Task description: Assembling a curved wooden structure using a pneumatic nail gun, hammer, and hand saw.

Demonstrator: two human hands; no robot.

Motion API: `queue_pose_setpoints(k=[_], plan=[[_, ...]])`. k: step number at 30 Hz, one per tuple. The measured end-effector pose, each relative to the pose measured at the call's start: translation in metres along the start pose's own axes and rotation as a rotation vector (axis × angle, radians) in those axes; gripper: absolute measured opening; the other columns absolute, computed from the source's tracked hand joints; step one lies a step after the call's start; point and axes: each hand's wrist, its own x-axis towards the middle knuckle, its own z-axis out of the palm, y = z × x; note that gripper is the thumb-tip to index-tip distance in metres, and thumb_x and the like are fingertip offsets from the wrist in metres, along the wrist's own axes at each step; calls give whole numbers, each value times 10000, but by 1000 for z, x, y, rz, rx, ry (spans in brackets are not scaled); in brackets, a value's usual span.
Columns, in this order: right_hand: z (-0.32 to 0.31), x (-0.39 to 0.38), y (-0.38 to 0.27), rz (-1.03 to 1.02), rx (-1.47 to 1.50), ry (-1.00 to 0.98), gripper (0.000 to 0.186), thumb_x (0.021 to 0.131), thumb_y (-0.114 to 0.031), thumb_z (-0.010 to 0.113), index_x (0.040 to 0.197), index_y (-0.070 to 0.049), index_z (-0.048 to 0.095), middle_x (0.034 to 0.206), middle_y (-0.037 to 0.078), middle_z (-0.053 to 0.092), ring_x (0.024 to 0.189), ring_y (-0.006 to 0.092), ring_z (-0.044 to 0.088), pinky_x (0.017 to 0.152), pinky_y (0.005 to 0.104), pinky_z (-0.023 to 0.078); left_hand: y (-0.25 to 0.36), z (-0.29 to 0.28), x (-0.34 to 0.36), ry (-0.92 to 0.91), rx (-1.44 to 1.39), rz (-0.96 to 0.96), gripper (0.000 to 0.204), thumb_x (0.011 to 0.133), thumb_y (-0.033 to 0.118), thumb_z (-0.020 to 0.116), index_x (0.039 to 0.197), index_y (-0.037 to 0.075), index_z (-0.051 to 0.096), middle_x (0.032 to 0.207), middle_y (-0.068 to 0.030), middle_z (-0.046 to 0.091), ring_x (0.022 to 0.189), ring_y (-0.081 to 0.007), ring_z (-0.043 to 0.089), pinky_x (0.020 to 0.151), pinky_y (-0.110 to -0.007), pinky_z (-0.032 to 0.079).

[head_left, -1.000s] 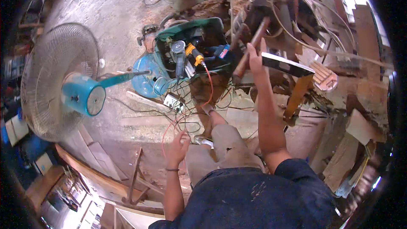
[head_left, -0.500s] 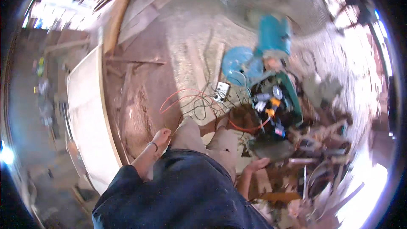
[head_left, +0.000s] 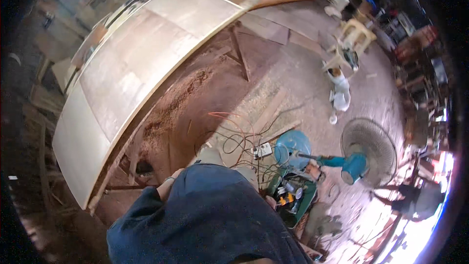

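Note:
My left hand (head_left: pixel 175 175) hangs at my side against my dark blue shirt, below the edge of a long pale wooden panel table (head_left: pixel 146 39). A band is round its wrist, and its fingers are mostly hidden. Only a sliver of my right hand (head_left: pixel 270 202) shows past the shirt, beside a green tool bin (head_left: pixel 307 198); its fingers cannot be made out. Inside the bin lies a yellow and black power tool (head_left: pixel 286 199) among other tools. Just beyond, a white power strip (head_left: pixel 262 150) sits on the floor amid tangled cords.
A teal fan (head_left: pixel 354 166) with a round blue base (head_left: pixel 293 145) stands to the right. Sawdust (head_left: pixel 181 95) covers floor under the table. Farther off are a white animal (head_left: pixel 340 93), a plastic stool (head_left: pixel 360 34) and wood planks (head_left: pixel 264 28). Clutter lines the right side.
My view has swung, bringing the whole panel table and the far floor into sight. Both hands have become more hidden by my shirt, and the bin now appears lower.

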Motion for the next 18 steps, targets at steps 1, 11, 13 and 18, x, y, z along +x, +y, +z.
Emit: queue_pose_setpoints(k=[1, 11, 13, 18], plan=[[-24, 6, -20, -167, -232, -21, 359, 905, -317, 506, 972, 7, 646, 867, 144, 669, 774, 287, 640, 632, 364, 489, -9, 6, 3, -7, -34, 6, 543, 882, 448, 505, 1114, -29, 618, 1055, -239, 647, 1026, -318, 616, 885, -382, 456], [-25, 50, -250, 324, 536, -152, 226, 905, -234, 511, 997, -56, 615, 739, 34, 579, 590, 152, 583, 434, 296, 426, -26, -55, 23, 106, -291, -2, 391, 854, 359, 556, 978, 0, 649, 877, -144, 675, 859, -231, 640, 782, -337, 485], [4, 32, -320, 271, 374, -49, 283, 896, -243, 534, 1040, -28, 650, 769, 78, 637, 658, 222, 635, 539, 341, 491, -45, -73, 34, 118, -345, 11, 339, 859, 330, 552, 917, 10, 650, 813, -107, 668, 790, -193, 639, 722, -316, 495], [26, 16, -323, -122, -54, 133, 266, 855, -238, 557, 984, -40, 677, 844, 135, 681, 778, 284, 651, 686, 375, 496, -37, -114, 14, 161, -778, -195, 230, 898, 256, 507, 930, 42, 584, 692, -42, 586, 556, -135, 554, 453, -295, 435]])
